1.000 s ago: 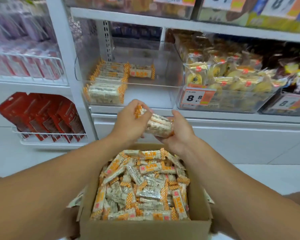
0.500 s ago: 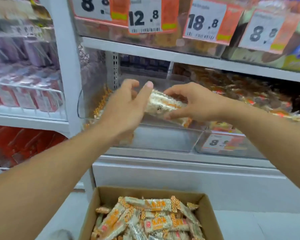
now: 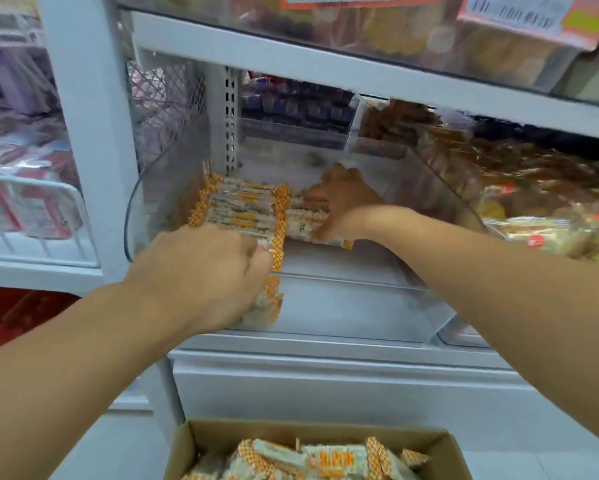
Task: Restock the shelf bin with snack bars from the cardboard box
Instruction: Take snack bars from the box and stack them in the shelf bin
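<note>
A clear plastic shelf bin sits on the white shelf. A row of orange-and-white snack bars lies stacked along its left side, with more at the front left corner. My right hand reaches into the bin and grips a small stack of snack bars, set against the right side of the row. My left hand lies knuckles-up over the front of the row, fingertips curled at an orange wrapper end; a grip is not visible. The cardboard box of bars stands below.
A neighbouring clear bin of yellow-wrapped snacks stands right of the bin. The upper shelf edge hangs low over the bin. A white upright post borders the left, with wire baskets of packets beyond it.
Both hands carried the stack of bars from above the box up and into the bin. The right hand now holds it alone beside the row, and the left hand has dropped to the row's front.
</note>
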A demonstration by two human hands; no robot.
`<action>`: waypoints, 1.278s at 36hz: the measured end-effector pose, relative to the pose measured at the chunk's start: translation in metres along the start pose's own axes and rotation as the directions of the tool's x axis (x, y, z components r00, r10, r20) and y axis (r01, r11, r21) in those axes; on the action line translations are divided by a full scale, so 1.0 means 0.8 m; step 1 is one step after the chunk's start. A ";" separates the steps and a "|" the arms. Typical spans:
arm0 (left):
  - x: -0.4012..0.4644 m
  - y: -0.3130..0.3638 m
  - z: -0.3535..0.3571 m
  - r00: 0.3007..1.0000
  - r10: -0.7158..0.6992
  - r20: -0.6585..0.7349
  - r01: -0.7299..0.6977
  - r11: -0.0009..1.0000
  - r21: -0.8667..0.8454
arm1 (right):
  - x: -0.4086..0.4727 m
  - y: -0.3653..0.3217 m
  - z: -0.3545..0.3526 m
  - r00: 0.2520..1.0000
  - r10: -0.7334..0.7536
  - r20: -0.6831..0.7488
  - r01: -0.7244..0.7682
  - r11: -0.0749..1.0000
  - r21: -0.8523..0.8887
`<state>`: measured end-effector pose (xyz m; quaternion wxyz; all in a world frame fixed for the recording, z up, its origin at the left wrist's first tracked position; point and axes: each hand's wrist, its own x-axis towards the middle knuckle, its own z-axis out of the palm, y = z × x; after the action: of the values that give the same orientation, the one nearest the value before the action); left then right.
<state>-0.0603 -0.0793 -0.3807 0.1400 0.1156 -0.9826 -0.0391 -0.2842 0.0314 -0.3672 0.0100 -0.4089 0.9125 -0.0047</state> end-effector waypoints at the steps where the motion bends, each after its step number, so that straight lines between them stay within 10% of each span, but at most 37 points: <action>1: -0.001 -0.001 0.001 1.000 0.010 -0.013 -0.010 1.000 -0.002 | -0.001 0.000 0.002 1.000 0.011 0.006 -0.011 0.999 0.034; 10: -0.005 -0.003 0.003 0.996 0.037 -0.076 -0.039 0.999 -0.025 | -0.001 0.006 0.000 0.963 0.237 0.131 -0.255 0.956 0.142; 46: -0.005 0.005 0.000 0.999 -0.030 -0.045 0.032 0.999 0.036 | -0.038 -0.003 -0.029 0.994 0.105 -0.013 -0.102 0.985 0.138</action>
<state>-0.0571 -0.0746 -0.3813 0.1591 0.1342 -0.9779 -0.0206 -0.2625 0.0528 -0.3439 0.0290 -0.3591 0.9301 -0.0712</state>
